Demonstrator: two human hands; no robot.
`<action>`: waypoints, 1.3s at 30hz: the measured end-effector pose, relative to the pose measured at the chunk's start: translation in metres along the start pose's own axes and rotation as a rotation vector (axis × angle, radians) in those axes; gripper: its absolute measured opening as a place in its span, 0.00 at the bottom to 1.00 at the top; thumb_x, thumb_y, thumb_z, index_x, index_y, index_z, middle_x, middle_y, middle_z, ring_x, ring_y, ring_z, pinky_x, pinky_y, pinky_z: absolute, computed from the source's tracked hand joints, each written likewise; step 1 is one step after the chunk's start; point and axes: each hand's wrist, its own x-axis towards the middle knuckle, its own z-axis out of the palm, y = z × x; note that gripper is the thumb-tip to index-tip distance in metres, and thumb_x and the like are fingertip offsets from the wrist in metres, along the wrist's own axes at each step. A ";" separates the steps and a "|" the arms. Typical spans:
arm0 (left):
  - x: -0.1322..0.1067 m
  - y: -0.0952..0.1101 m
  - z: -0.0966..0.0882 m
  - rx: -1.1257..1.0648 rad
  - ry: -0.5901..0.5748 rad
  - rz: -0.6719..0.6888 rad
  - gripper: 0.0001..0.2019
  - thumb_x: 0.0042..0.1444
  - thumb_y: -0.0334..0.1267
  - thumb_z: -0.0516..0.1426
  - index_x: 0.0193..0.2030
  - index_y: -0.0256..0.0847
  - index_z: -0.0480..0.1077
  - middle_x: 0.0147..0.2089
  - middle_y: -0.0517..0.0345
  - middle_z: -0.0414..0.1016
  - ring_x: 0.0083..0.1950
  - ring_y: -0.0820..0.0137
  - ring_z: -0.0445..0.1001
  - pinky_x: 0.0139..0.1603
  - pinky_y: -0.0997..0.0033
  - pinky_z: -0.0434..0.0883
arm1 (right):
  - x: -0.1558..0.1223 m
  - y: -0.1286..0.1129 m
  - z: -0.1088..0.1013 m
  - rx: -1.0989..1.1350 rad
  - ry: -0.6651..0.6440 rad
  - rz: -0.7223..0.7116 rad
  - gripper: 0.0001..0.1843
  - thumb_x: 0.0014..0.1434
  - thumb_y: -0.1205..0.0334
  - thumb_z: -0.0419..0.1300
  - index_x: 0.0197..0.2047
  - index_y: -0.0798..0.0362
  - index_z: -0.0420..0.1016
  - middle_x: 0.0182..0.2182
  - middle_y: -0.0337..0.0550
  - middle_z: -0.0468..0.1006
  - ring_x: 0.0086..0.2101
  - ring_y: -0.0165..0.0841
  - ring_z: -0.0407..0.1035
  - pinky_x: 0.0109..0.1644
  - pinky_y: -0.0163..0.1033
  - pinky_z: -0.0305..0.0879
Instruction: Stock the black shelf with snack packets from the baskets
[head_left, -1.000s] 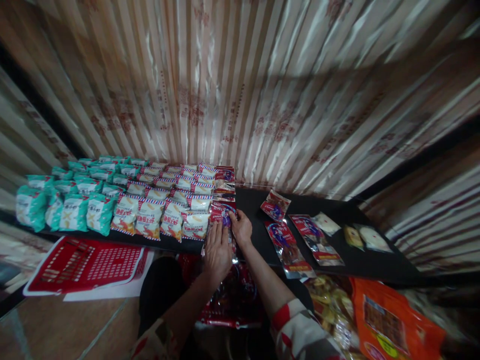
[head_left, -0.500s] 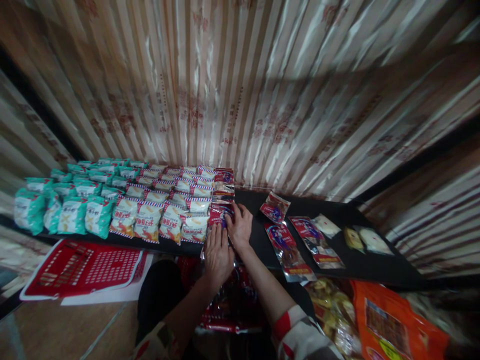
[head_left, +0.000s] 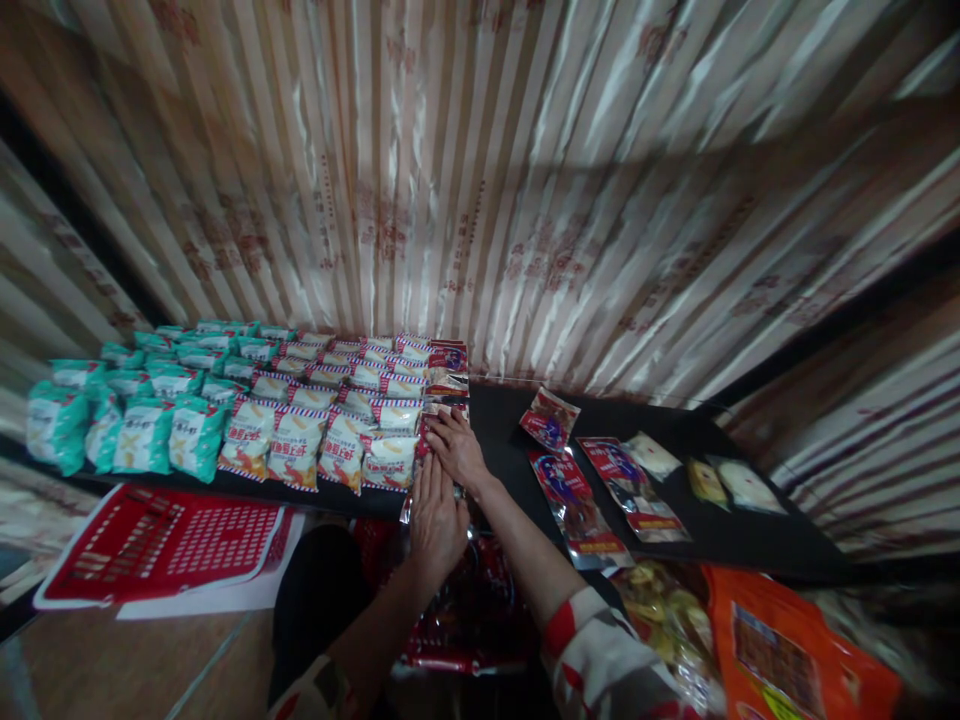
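Observation:
My left hand (head_left: pixel 435 515) lies flat, fingers together and stretched out, on a clear-and-red snack packet (head_left: pixel 457 490) at the front edge of the black shelf (head_left: pixel 502 440). My right hand (head_left: pixel 457 447) rests flat on the same column of red packets (head_left: pixel 448 372), fingers extended toward the left. To the left stand rows of white-and-red snack bags (head_left: pixel 341 420) and teal bags (head_left: pixel 142 420). A large red bag (head_left: pixel 465 610) sits below my arms, partly hidden.
Loose red packets (head_left: pixel 577 495) and pale packets (head_left: pixel 739 480) lie on the right of the shelf. A red plastic basket lid (head_left: pixel 161 540) lies lower left on white paper. An orange bag (head_left: pixel 795 640) sits lower right. A striped curtain (head_left: pixel 480 180) hangs behind.
My right hand has slid left and flattened over the red packet column. My left hand has drawn back slightly toward the shelf's front edge. The view shifted a little.

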 end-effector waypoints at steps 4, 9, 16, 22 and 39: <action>-0.003 0.000 0.005 -0.014 0.028 -0.011 0.27 0.54 0.32 0.48 0.62 0.27 0.54 0.66 0.35 0.54 0.69 0.55 0.47 0.64 0.47 0.57 | -0.002 0.002 -0.002 -0.015 -0.004 0.015 0.20 0.63 0.54 0.49 0.54 0.49 0.72 0.58 0.47 0.66 0.62 0.41 0.50 0.62 0.51 0.52; -0.006 -0.001 0.007 -0.017 0.037 -0.017 0.27 0.55 0.33 0.48 0.62 0.27 0.53 0.66 0.34 0.54 0.68 0.55 0.49 0.63 0.47 0.57 | -0.003 0.002 -0.002 -0.046 0.002 0.007 0.20 0.64 0.54 0.49 0.56 0.48 0.70 0.60 0.47 0.64 0.63 0.43 0.48 0.61 0.52 0.52; -0.006 0.000 0.006 -0.006 0.011 -0.053 0.30 0.56 0.34 0.48 0.65 0.27 0.48 0.66 0.33 0.53 0.68 0.55 0.49 0.64 0.49 0.57 | -0.006 0.009 0.003 -0.086 0.001 -0.011 0.21 0.64 0.52 0.48 0.56 0.48 0.69 0.62 0.47 0.61 0.63 0.42 0.46 0.62 0.50 0.51; -0.005 -0.002 0.007 0.063 -0.005 0.005 0.30 0.57 0.35 0.48 0.65 0.24 0.48 0.66 0.32 0.52 0.69 0.54 0.47 0.65 0.47 0.54 | -0.009 0.013 0.008 -0.090 0.037 -0.032 0.21 0.64 0.54 0.48 0.57 0.50 0.69 0.62 0.48 0.60 0.64 0.42 0.45 0.63 0.51 0.49; -0.007 -0.006 0.012 0.199 -0.009 0.052 0.29 0.59 0.38 0.47 0.63 0.19 0.51 0.66 0.30 0.52 0.69 0.52 0.46 0.64 0.49 0.57 | -0.010 0.014 0.015 -0.133 0.105 -0.052 0.20 0.64 0.54 0.48 0.55 0.49 0.71 0.61 0.47 0.62 0.63 0.43 0.47 0.62 0.51 0.52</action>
